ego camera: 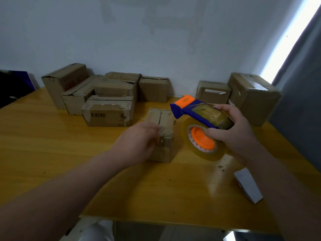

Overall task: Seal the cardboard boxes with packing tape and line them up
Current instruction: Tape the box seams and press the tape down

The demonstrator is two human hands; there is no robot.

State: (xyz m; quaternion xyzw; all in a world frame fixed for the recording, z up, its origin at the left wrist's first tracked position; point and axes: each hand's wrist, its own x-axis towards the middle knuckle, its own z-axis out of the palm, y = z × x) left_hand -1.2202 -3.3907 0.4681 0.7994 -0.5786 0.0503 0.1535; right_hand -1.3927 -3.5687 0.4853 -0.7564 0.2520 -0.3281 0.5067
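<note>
Small box at table centre, dispenser raised at its 3 o'clock.
Your left hand (pixel 139 141) presses the light, crushable small cardboard box (pixel 162 134); brace its corners. Right hand (pixel 232 129) grips the tape dispenser (pixel 199 115).

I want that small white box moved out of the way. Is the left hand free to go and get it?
Probably not easily: the left hand rests on the small cardboard box, and the white box lies beyond the right forearm, which holds the tape dispenser. The right hand is nearer but occupied.
</note>
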